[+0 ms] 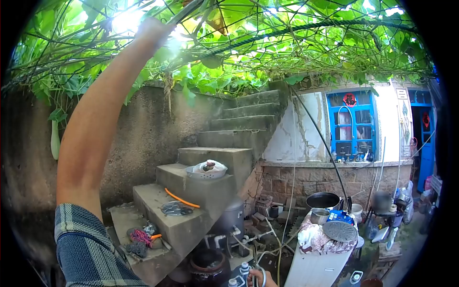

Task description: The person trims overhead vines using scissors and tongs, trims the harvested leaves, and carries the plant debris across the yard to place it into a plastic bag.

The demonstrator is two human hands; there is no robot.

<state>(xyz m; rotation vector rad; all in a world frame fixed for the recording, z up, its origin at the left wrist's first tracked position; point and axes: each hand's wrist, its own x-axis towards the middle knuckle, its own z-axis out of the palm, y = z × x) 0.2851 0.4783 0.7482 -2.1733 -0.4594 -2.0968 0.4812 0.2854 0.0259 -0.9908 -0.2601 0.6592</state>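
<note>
On the far left a pale green gourd point(55, 139) hangs against the wall point(143, 124), and the left hand point(155, 31) reaches up to a stem point(186, 12) under the leafy canopy point(334, 43), too blurred by glare to tell whether its fingers close. Beyond the concrete steps point(224, 139), at the bottom edge, the right hand point(270, 279) grips scissors point(262, 273), left of a white cabinet point(311, 268) bearing a metal pot point(319, 216).

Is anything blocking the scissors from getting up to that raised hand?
Nothing visible stands between the right hand with its scissors and the raised left hand; leafy vines crowd overhead, around the left hand.
</note>
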